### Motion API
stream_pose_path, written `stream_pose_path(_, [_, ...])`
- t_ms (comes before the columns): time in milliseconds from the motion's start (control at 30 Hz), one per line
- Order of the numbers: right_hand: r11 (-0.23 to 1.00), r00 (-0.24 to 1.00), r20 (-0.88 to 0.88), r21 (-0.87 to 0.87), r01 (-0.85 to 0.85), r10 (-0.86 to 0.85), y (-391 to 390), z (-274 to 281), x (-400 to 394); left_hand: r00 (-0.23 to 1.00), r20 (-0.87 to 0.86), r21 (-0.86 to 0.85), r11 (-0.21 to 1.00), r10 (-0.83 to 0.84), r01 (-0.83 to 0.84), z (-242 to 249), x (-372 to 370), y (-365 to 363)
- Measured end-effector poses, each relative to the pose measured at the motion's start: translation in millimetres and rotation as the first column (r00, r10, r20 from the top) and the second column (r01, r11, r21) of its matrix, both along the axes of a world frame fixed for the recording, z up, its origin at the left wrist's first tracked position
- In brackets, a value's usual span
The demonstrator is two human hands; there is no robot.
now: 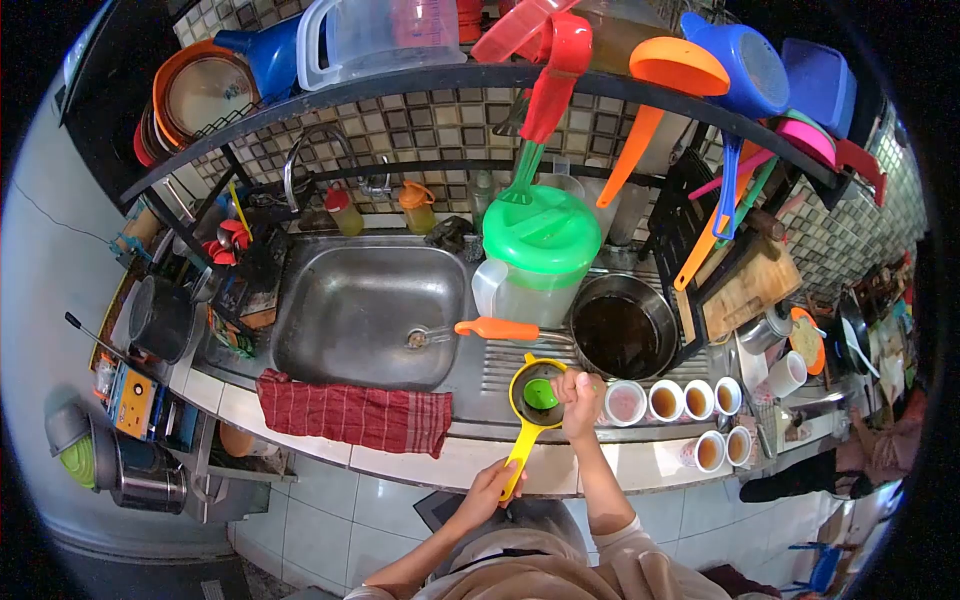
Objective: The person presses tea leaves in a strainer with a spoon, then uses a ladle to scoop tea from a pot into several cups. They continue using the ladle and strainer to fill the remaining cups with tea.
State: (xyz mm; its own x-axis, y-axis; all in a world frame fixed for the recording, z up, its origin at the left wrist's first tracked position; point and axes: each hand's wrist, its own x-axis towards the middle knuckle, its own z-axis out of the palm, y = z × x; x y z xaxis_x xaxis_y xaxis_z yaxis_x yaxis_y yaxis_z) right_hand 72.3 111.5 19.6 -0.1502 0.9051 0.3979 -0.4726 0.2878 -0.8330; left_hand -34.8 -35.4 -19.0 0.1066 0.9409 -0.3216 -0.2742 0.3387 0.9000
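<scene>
My left hand (492, 487) is closed around the handle of a yellow strainer (523, 450), whose round mesh bowl is over the counter edge. My right hand (580, 402) is a closed fist at the strainer's right rim. A small green scoop (541, 393) shows over the mesh beside that fist; its handle is hidden, apparently in the fingers. Right of the fist stands a white cup (625, 402) with a pale pinkish inside. Several more paper cups (665, 402) hold amber-brown liquid. Behind them, a steel pot (622, 325) contains dark brown liquid.
A steel sink (290, 300) lies left, with a red cloth (350, 415) over its front edge. A green-lidded pitcher (540, 245) and an orange-handled utensil (497, 328) are behind the strainer. Ladles hang from the shelf (450, 82) above. Another person (880, 440) is at far right.
</scene>
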Motion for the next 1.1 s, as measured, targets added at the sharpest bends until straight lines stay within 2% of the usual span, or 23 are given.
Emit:
stream_pose_path(133, [0.999,0.999,-0.028,-0.019,-0.046,0.046,2,-1,0,0.999,0.039,-0.033,0.999,-0.015,0.016,2,10,-4])
stream_pose_path(233, [0.997,0.998,-0.017,-0.028,-0.068,0.067,4,2,-2,0.992,0.069,-0.03,0.994,-0.106,0.108,4,17,-6])
stream_pose_path(467, [0.992,0.994,0.0,-0.066,-0.105,0.106,9,3,-1,0.993,0.106,-0.109,0.991,-0.06,0.072,-5,16,-1])
stream_pose_path(533, [0.99,0.993,-0.012,-0.077,-0.119,0.119,11,2,-1,0.996,-0.047,-0.04,0.997,0.071,-0.073,-9,18,1])
stream_pose_path(567, [0.989,0.993,-0.007,-0.086,-0.119,0.118,11,1,0,0.996,-0.046,-0.043,0.996,0.072,-0.074,-13,16,0])
stream_pose_path(633, [0.988,0.993,0.001,-0.098,-0.117,0.118,12,1,0,0.959,-0.128,-0.056,0.964,0.253,-0.261,-24,12,-1])
stream_pose_path(667, [0.986,0.99,0.001,-0.082,-0.142,0.143,13,3,0,0.959,-0.127,-0.057,0.964,0.251,-0.26,-32,10,0])
stream_pose_path(733, [0.983,0.986,0.002,-0.072,-0.166,0.167,13,6,1,0.812,-0.368,0.378,0.871,0.452,-0.314,-46,4,2])
stream_pose_path(767, [0.981,0.984,0.008,-0.08,-0.176,0.177,13,7,1,0.748,-0.438,0.46,0.839,0.498,-0.29,-47,2,4])
stream_pose_path(800, [0.979,0.982,0.014,-0.088,-0.185,0.187,13,8,1,0.749,-0.439,0.457,0.841,0.497,-0.29,-51,-3,6])
stream_pose_path(867, [0.977,0.981,0.013,-0.089,-0.192,0.194,14,7,1,0.571,-0.571,0.705,0.708,0.59,-0.026,-61,-10,10])
stream_pose_path(1033, [0.972,0.974,0.029,-0.081,-0.221,0.224,15,6,3,0.55,-0.593,0.728,0.683,0.587,0.057,-70,-8,11])
stream_pose_path(1100, [0.966,0.96,0.114,-0.05,-0.253,0.257,15,1,5,0.541,-0.614,0.727,0.679,0.574,0.105,-71,-9,12])
